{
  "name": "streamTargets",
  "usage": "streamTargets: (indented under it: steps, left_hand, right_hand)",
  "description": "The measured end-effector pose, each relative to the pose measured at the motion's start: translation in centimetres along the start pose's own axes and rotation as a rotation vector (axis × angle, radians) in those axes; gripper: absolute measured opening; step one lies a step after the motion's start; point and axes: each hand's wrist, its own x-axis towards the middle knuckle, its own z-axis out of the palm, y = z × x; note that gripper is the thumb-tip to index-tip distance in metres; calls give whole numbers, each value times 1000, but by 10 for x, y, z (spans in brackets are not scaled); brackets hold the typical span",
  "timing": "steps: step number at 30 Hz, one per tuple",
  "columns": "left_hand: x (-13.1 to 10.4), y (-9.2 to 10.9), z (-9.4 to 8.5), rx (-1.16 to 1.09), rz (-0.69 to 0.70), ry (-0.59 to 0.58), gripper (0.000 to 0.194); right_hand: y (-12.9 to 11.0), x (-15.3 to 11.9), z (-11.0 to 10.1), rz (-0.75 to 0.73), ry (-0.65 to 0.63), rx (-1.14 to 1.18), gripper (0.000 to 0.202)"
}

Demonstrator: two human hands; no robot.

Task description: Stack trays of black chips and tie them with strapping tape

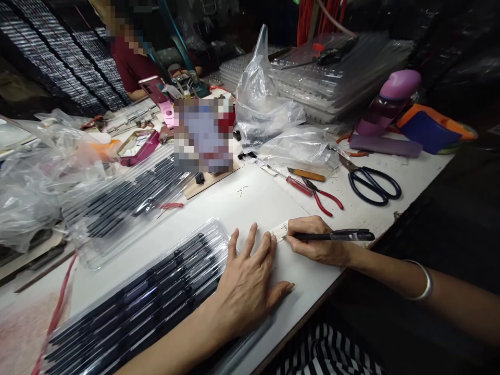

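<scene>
My right hand [314,239] grips a black pen [339,235], its point end hidden by my fingers at a small white slip of paper [279,230] with dark marks on it. Spread on the white tabletop, my left hand [250,276] has its fingertips at the slip's left end and its thumb stretched out to the side. Beside and partly under that hand lies a clear plastic tray [216,226] with several long black strip-like parts [156,291] in rows.
Dark-handled scissors [375,185], red pliers [322,198] and a red screwdriver [299,186] lie beyond my right hand. Farther back are a purple bottle [388,104], clear bags [269,114] and stacked trays [324,78]. Another person [135,62] sits across the table.
</scene>
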Motion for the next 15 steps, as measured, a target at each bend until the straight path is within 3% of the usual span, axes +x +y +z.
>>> streamTargets:
  steps: [7,11,15]
  left_hand:
    - [0,0,0,5,1,2,69]
    - [1,0,0,8,8,3,69]
    - [2,-1,-1,6,11,6,69]
  right_hand:
    - [1,-1,-2,27,17,47,17]
    - [1,-1,-2,85,110,81,17]
    - [1,-2,-1,71,55,60,16]
